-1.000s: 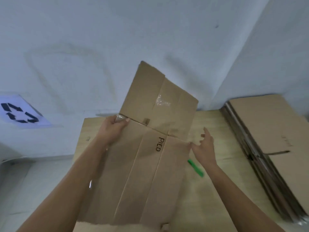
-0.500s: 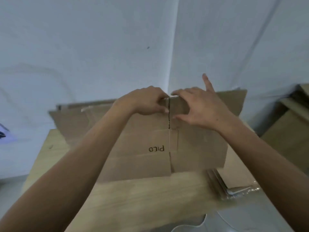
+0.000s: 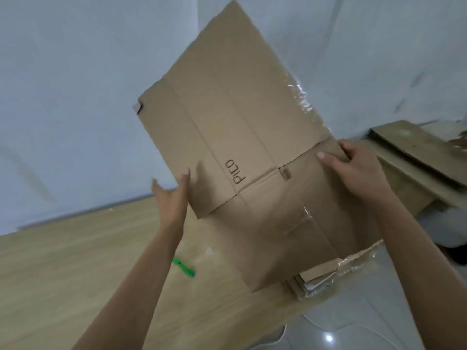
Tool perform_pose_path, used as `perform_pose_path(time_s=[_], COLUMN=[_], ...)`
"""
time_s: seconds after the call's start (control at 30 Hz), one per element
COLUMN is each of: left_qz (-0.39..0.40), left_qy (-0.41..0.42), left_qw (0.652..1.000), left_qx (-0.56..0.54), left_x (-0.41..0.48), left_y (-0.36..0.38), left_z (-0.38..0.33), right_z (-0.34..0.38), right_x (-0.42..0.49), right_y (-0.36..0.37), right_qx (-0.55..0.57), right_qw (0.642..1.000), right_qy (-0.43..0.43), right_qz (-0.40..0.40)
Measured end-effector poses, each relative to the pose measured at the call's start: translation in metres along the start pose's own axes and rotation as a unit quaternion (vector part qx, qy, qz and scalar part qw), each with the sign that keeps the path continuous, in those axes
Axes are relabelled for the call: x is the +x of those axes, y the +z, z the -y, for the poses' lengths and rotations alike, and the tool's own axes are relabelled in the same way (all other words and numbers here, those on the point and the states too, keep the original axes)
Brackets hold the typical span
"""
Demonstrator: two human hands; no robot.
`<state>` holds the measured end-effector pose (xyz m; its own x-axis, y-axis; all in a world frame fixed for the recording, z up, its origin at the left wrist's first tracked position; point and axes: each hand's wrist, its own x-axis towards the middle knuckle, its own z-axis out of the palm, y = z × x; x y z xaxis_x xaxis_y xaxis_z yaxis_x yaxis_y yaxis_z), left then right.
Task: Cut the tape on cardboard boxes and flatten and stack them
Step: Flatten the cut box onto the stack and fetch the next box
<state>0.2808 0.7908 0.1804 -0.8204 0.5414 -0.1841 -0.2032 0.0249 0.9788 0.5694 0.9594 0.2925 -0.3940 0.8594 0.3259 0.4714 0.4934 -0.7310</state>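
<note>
Holding the flattened box [image 3: 242, 127] up in the air, tilted, over the right end of the wooden table [image 3: 63, 274]. Your right hand [image 3: 353, 170] grips its right edge, thumb on the front face and fingers curled round behind. Your left hand [image 3: 171, 198] is flat, fingers straight and spread a little, just touching the lower left edge. Crinkly clear tape [image 3: 300, 97] hangs along the upper right side of the box. The green tool [image 3: 183, 267] lies on the table near your left forearm. Under the box's lower corner, a stack of flat cardboard [image 3: 316, 279] pokes out.
</note>
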Motion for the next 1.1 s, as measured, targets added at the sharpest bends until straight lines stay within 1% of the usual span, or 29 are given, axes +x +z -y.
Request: perform_pose_path(time_s=[0.03,0.07,0.1,0.13,0.17,0.2,0.3,0.37,0.5,0.67,0.73,0.8,0.83,0.87,0.9,0.93,0.97,1.0,1.03,1.1], left_qz=[0.131,0.227,0.271,0.278,0.267,0.254,0.226,0.212,0.199,0.159,0.137,0.096,0.072,0.049,0.033,0.026,0.028,0.036,0.046,0.072], left_qy=[-0.085,-0.143,-0.175,-0.190,-0.194,-0.183,-0.162,-0.170,-0.206,-0.237,-0.229,-0.209,-0.200,-0.192,-0.187,-0.190,-0.202,-0.220,-0.235,-0.248], left_qw=[0.985,0.953,0.930,0.921,0.920,0.928,0.949,0.955,0.956,0.958,0.964,0.973,0.975,0.972,0.962,0.944,0.930,0.927,0.935,0.946], left_qx=[-0.077,-0.138,-0.179,-0.198,-0.209,-0.204,-0.148,-0.116,-0.061,-0.039,-0.020,0.032,0.071,0.123,0.195,0.267,0.306,0.301,0.260,0.194], left_x=[0.003,0.001,-0.004,-0.011,-0.017,-0.022,-0.031,-0.031,-0.026,-0.011,-0.003,0.004,0.007,0.009,0.010,0.010,0.006,0.001,-0.005,-0.017], left_y=[0.009,0.020,0.032,0.043,0.055,0.067,0.093,0.108,0.145,0.191,0.205,0.218,0.222,0.225,0.226,0.226,0.225,0.224,0.224,0.231], left_z=[0.016,0.029,0.038,0.045,0.051,0.058,0.079,0.094,0.121,0.142,0.146,0.150,0.153,0.155,0.159,0.165,0.170,0.178,0.184,0.193], right_z=[-0.008,-0.016,-0.027,-0.039,-0.053,-0.068,-0.119,-0.153,-0.220,-0.275,-0.291,-0.307,-0.313,-0.323,-0.335,-0.349,-0.365,-0.378,-0.387,-0.393], right_x=[0.000,0.000,0.001,0.000,0.000,-0.001,-0.003,-0.003,0.005,0.042,0.061,0.079,0.086,0.093,0.097,0.101,0.102,0.103,0.101,0.099], right_y=[-0.006,-0.010,-0.012,-0.014,-0.016,-0.018,-0.020,-0.018,-0.012,-0.007,-0.005,-0.001,0.002,0.007,0.012,0.018,0.024,0.029,0.033,0.036], right_qx=[0.021,0.046,0.062,0.067,0.064,0.062,0.026,0.013,-0.014,-0.023,-0.035,-0.053,-0.081,-0.127,-0.182,-0.234,-0.259,-0.253,-0.231,-0.164], right_qw=[0.999,0.997,0.995,0.992,0.990,0.987,0.981,0.974,0.960,0.956,0.959,0.963,0.960,0.951,0.932,0.907,0.886,0.876,0.874,0.887], right_qy=[0.030,0.059,0.082,0.106,0.127,0.146,0.191,0.227,0.280,0.286,0.272,0.251,0.244,0.235,0.228,0.226,0.232,0.242,0.253,0.261], right_qz=[-0.003,-0.005,-0.006,-0.009,-0.013,-0.017,-0.018,-0.009,0.025,0.060,0.070,0.087,0.113,0.157,0.214,0.267,0.306,0.332,0.346,0.343])
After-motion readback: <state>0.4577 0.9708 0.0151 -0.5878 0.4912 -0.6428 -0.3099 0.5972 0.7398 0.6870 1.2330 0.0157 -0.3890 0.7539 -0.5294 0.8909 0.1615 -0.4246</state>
